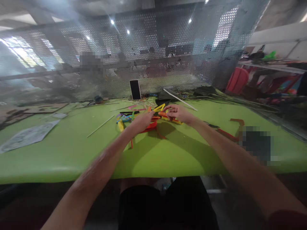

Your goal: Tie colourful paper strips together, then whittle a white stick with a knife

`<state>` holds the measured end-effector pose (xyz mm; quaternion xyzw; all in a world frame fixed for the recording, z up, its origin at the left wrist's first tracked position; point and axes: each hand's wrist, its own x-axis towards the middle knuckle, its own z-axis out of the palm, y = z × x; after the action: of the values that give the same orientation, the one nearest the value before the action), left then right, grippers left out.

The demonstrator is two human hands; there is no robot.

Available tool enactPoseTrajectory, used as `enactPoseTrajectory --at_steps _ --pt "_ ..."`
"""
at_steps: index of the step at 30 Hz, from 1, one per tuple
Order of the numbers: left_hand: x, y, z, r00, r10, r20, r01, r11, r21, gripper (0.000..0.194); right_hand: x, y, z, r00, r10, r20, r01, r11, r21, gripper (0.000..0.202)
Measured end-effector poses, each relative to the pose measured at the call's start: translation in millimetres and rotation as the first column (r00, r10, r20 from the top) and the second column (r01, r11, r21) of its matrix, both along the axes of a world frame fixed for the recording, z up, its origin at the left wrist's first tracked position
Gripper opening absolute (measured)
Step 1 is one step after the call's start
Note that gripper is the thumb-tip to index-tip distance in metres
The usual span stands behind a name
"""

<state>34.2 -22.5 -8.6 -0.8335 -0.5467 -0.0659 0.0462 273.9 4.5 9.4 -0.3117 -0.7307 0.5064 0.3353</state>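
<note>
Strips (153, 119) of coloured paper heaped mid-table (72, 150), within reach of both arms. Left hand (141, 120) rests on heap, fingers curled, blurred; grip cannot be told. Right hand (178, 113) pinches orange strip (165, 114) at fingertips, apparently lifting it clear of pile. Phone (135, 89) propped upright behind, against mesh.

Looks like you're sat in some kind of craft workshop; big green worktable (72, 153) littered with coloured paper strips (146, 119), thin sticks (100, 126) and cardboard offcuts (35, 109); a perforated metal screen (168, 51) walls off the bench; cluttered shelf (275, 65) off to the right, bare concrete overhead with spot lamps
</note>
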Motion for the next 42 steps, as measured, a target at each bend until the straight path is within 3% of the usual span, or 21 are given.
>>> enactPoseTrajectory --at_steps 6,10,21,29,42 --pt "7.5 -2.0 0.5 0.996 -0.009 0.085 0.010 1.000 -0.012 0.036 3.3 3.8 2.0 0.963 -0.091 -0.253 0.034 0.975 -0.221 0.025" --pt "12.6 -6.4 3.5 0.992 -0.007 0.125 0.008 1.000 -0.008 0.034 4.4 6.3 1.2 0.934 -0.114 -0.338 0.014 0.958 -0.286 0.025" --pt "18.5 -4.8 -3.9 0.986 -0.027 0.164 0.038 0.997 -0.065 0.036 2.8 8.1 -2.9 0.914 -0.124 -0.386 -0.011 0.944 -0.330 0.014" --pt "19.2 -5.6 -2.5 0.986 -0.029 0.165 0.044 0.995 -0.088 0.039 3.8 8.1 -2.9 0.903 -0.050 -0.426 -0.122 0.923 -0.366 0.014" --pt "17.4 -4.0 -2.6 0.977 -0.051 0.205 0.076 0.991 -0.112 0.041 1.9 4.3 -3.2 0.897 -0.084 -0.434 -0.092 0.925 -0.369 0.022"
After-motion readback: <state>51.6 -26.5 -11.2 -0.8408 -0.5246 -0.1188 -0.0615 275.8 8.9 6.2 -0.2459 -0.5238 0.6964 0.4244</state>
